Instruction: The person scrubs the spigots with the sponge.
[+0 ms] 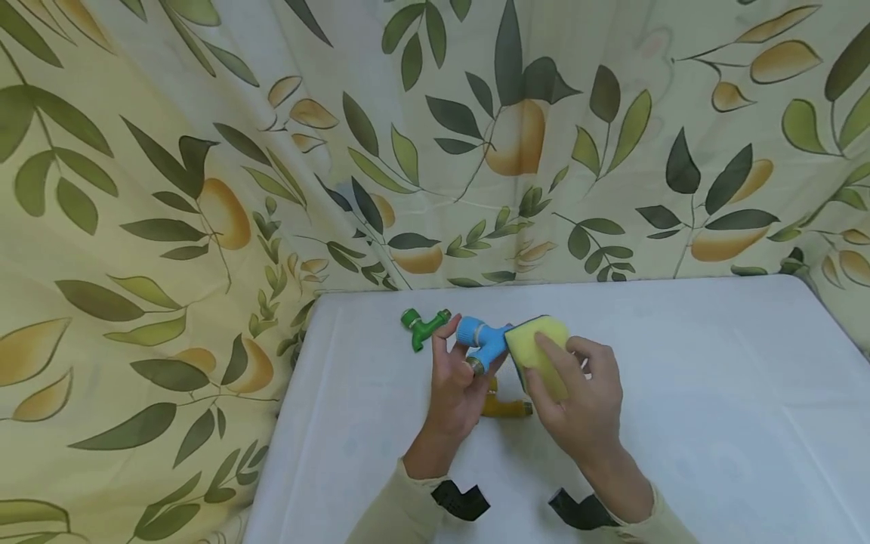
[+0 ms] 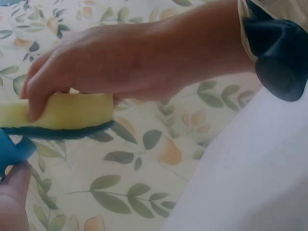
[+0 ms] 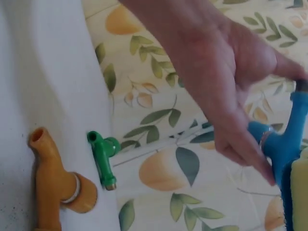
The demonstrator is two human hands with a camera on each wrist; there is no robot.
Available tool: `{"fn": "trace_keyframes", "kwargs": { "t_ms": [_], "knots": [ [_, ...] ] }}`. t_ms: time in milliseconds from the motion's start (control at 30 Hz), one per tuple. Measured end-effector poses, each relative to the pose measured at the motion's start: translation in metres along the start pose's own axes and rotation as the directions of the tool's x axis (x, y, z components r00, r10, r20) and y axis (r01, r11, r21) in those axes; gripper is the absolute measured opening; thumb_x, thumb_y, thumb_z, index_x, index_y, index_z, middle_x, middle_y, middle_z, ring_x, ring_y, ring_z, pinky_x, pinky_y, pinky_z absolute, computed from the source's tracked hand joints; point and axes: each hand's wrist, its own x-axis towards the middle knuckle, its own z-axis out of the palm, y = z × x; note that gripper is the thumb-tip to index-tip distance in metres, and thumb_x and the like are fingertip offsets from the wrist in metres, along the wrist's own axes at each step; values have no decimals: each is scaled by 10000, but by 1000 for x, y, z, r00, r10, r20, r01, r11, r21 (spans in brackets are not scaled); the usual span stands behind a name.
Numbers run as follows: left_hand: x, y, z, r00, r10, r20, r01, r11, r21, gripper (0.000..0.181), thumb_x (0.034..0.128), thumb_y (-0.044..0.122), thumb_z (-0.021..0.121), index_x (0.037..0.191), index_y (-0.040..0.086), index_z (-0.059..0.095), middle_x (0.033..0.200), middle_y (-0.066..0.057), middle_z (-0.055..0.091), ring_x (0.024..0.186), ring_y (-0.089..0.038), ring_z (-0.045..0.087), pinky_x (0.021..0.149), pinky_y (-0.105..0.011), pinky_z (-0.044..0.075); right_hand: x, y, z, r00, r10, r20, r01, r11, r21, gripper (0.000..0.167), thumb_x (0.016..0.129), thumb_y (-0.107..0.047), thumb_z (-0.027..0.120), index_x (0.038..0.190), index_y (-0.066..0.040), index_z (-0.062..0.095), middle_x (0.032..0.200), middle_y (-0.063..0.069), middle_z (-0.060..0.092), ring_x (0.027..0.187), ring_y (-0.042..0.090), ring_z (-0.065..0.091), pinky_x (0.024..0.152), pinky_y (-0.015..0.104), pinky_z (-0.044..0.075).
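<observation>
My left hand (image 1: 454,400) holds a blue tap (image 1: 488,340) above the table, its fingers and thumb at the tap's ends. In my right hand (image 1: 587,408) is a yellow sponge (image 1: 523,344), pinched between fingers and thumb. The sponge's dark green scouring side (image 2: 62,132) faces the tap and appears to touch its end. From the right wrist, the sponge (image 3: 299,192) overlaps the lower part of the blue tap (image 3: 284,147). Part of the tap is hidden behind the sponge and the left fingers.
A green tap (image 1: 424,331) lies on the white table (image 1: 714,393) beyond the left hand. An orange-yellow tap (image 1: 506,408) lies beneath the hands, partly covered by the left one. A leaf-patterned curtain (image 1: 272,189) hangs along the table's back and left edges.
</observation>
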Motion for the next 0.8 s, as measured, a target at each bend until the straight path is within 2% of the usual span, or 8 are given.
{"fn": "trace_keyframes", "kwargs": {
  "t_ms": [167,267,367,433,500,567,667,800],
  "knots": [
    [0,3,-3,1000,-19,17,19,1000,-25,1066,821,525,823,1535,124,140,1293,-66,426,1207,-190,569,1093,-371,504,0,1,-4,985,157,73,-158,987,1,453,883,-341,639,1243,-79,718,1036,200,609,875,265,553,727,164,398],
    [-1,3,-4,999,-31,24,32,999,-19,1036,840,558,791,1537,122,160,1256,-48,455,1129,-140,562,1040,-295,535,-3,-4,-5,990,115,86,-117,993,18,459,906,-383,624,1222,-65,721,1025,195,610,853,258,550,696,180,417],
    [-2,2,-6,998,-52,22,52,999,-11,1056,823,522,824,1541,122,160,1259,-37,462,1105,-128,539,1029,-277,537,-2,-5,-5,994,85,71,-86,996,3,463,914,-398,609,1206,-58,727,1013,207,605,844,271,541,674,229,409],
    [-2,2,-7,998,-65,25,65,998,-2,1093,804,508,847,1550,122,147,1287,-42,453,1135,-135,543,1043,-288,535,0,-5,-7,992,102,76,-102,995,-3,456,906,-384,615,1216,-69,727,1023,202,603,855,259,534,668,229,402],
    [-3,3,-8,997,-74,29,74,997,5,1119,786,486,869,1557,124,143,1305,-42,444,1142,-135,549,1032,-272,540,1,-5,-10,987,111,119,-114,993,14,458,912,-397,617,1228,-82,722,1037,174,607,862,231,527,670,208,409],
    [-3,3,-10,996,-67,51,65,997,39,1127,785,490,867,1564,115,145,1330,-53,442,1158,-140,557,1009,-235,543,2,-6,-13,982,90,165,-96,995,34,459,922,-407,619,1226,-79,723,1034,160,620,854,222,535,661,235,440],
    [-3,5,-12,992,-59,109,47,993,106,1086,791,454,871,1567,116,190,1416,-91,461,1228,-169,581,1014,-225,536,4,-8,-17,965,105,240,-119,992,44,420,915,-351,666,1247,-98,712,1051,123,625,855,191,536,649,268,452],
    [-2,8,-15,971,-72,226,21,976,218,1099,767,435,867,1590,84,229,1540,-227,420,1345,-222,560,1108,-306,486,9,-10,-23,925,169,339,-197,979,47,459,831,-169,764,1284,-140,693,1091,72,617,886,142,548,645,238,502]
  ]
}}
